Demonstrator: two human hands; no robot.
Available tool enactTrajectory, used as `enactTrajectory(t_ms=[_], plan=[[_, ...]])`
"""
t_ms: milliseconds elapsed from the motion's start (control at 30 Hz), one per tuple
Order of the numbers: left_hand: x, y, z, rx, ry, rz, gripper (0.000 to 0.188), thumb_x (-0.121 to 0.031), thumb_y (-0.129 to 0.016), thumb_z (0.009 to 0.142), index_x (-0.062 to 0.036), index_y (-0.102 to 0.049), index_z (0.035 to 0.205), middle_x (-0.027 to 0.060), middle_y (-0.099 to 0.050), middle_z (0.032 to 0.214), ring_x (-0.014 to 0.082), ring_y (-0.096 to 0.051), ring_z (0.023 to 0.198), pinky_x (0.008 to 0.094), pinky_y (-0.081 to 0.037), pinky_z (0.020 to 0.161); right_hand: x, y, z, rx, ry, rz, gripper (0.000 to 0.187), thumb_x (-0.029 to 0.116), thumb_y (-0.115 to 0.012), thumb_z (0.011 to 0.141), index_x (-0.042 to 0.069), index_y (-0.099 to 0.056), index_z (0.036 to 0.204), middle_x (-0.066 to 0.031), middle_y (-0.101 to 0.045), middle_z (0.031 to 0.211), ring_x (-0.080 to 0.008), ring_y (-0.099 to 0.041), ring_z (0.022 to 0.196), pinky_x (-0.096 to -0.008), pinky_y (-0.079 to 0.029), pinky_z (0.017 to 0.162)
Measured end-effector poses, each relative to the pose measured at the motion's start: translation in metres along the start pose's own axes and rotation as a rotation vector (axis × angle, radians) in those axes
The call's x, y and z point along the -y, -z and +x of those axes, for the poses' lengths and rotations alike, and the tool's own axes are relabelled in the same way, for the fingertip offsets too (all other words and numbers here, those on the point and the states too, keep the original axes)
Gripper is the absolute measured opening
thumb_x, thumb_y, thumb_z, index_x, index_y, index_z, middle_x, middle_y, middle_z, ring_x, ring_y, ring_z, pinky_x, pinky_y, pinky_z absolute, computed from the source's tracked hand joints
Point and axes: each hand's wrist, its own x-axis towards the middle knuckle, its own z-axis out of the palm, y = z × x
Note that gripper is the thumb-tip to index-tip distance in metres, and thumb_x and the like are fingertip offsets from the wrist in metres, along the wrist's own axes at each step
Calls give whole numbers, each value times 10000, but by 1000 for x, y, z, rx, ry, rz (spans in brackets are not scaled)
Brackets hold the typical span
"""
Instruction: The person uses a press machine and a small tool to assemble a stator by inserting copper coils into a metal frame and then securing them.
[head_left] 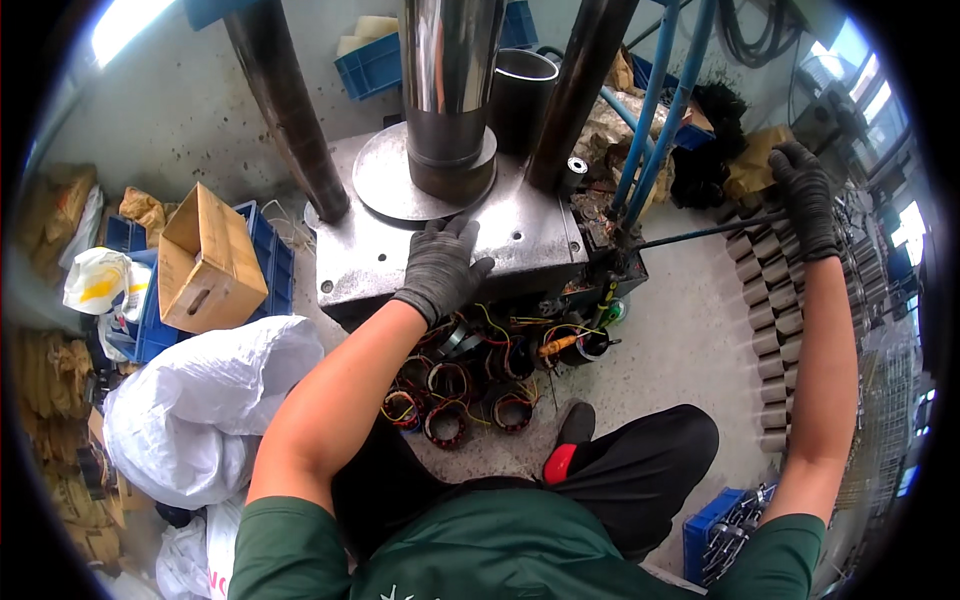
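Observation:
I sit in front of a press with a steel base plate (pixel 520 235) and a shiny vertical ram (pixel 450 90) standing on a round disc. My left hand (pixel 440 268), in a dark grey glove, rests flat on the plate just in front of the ram, fingers spread, holding nothing. My right hand (pixel 808 195), gloved too, is closed around the end of a long thin lever rod (pixel 700 232) that runs leftward to the press side. Several motor stators with copper windings and coloured wires (pixel 470 385) lie on the floor below the plate.
Rows of grey metal cylinders (pixel 770 300) line the floor at right. A cardboard box (pixel 205 260) sits in a blue crate at left, with white sacks (pixel 195 410) nearer me. A blue crate of parts (pixel 720 530) sits by my right knee. Blue hoses rise behind the press.

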Motion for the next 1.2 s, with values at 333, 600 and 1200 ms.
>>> enactTrajectory(t_ms=[333,600,1200], plan=[[-35,-4,-33,133,-103,-260,602,-309,-751,873,-94,-595,1413,194,-568,1452,417,-472,1384,525,-390,1175,5,3,-5,12,-48,-12,387,333,-655,966,4,-713,1162,-200,-731,1012,-316,-705,925,-432,-545,880],[-65,-2,-68,223,-495,-244,678,-337,-724,905,-89,-500,1495,219,-462,1545,429,-388,1474,568,-299,1239,-22,4,1,46,28,47,375,314,-669,979,-4,-704,1173,-135,-702,914,-204,-661,815,-380,-546,778],[-50,-23,-28,210,-386,-42,887,-547,-676,934,-78,-349,1611,237,-297,1676,408,-242,1576,553,-172,1291,-50,22,-16,14,181,-183,320,294,-601,1030,0,-686,1122,-222,-709,981,-393,-686,920,-437,-533,812]])
